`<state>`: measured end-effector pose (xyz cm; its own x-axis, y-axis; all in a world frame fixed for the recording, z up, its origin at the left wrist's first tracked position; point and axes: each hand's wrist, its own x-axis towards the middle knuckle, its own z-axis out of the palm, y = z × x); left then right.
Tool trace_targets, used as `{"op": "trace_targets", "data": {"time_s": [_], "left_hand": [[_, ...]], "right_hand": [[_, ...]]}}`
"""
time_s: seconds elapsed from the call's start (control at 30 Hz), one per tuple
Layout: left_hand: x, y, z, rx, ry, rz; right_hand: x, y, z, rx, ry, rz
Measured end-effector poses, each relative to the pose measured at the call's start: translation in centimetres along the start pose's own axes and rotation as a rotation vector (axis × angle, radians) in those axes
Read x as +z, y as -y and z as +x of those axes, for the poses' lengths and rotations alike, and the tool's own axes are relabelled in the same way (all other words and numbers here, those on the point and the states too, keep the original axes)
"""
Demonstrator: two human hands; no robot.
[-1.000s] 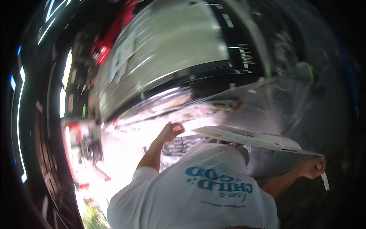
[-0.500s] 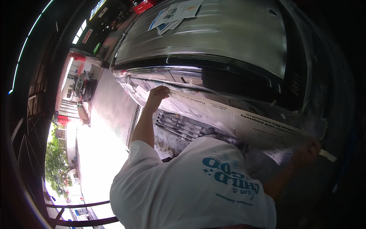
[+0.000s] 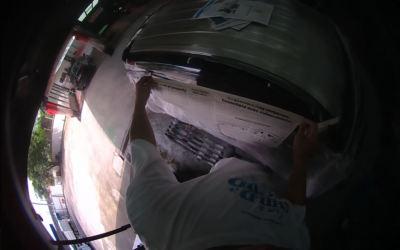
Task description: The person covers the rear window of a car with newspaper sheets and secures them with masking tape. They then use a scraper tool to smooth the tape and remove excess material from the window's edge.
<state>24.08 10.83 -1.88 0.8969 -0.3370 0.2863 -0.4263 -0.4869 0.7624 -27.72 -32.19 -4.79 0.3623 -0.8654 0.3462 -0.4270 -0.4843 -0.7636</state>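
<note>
Beside sunlit floor (image 3: 89, 141), newspaper (image 3: 246, 114) along vehicle (image 3: 233, 46)

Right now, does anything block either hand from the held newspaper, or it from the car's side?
Nothing visible does: the left hand and right hand hold the newspaper at its ends. It spans the side of the car; whatever lies behind it is hidden.

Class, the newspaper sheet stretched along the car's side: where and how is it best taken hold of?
Probably near both top corners of the sheet, from the near side, as left grip and right grip hold it: thin and wide, it would likely sag from one end.
</note>
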Motion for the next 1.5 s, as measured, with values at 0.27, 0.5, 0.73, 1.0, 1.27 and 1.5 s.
{"op": "trace_targets", "data": {"time_s": [0.27, 0.5, 0.73, 1.0, 1.27, 1.5], "left_hand": [[-0.9, 11.0, 15.0, 0.121, -0.025, 0.438], [3.6, 14.8, 18.9, -0.107, -0.034, 0.531], [8.6, 13.3, 18.9, -0.247, -0.038, 0.510], [8.6, 15.2, 19.1, -0.121, -0.142, 0.534], [7.5, 17.5, 20.3, -0.114, -0.026, 0.740], [10.8, 12.2, 17.3, -0.298, -0.215, 0.739]], "right_hand": [[16.0, 2.9, 1.7, -0.165, 0.060, 0.020], [19.1, 3.1, 2.0, -0.145, 0.071, -0.058], [17.8, 3.6, 2.1, -0.061, 0.054, -0.139], [18.4, 4.9, 2.7, 0.085, 0.059, -0.100], [18.2, 5.8, 3.3, 0.195, 0.086, -0.038], [17.9, 4.7, 3.3, 0.294, 0.016, -0.056]]}}
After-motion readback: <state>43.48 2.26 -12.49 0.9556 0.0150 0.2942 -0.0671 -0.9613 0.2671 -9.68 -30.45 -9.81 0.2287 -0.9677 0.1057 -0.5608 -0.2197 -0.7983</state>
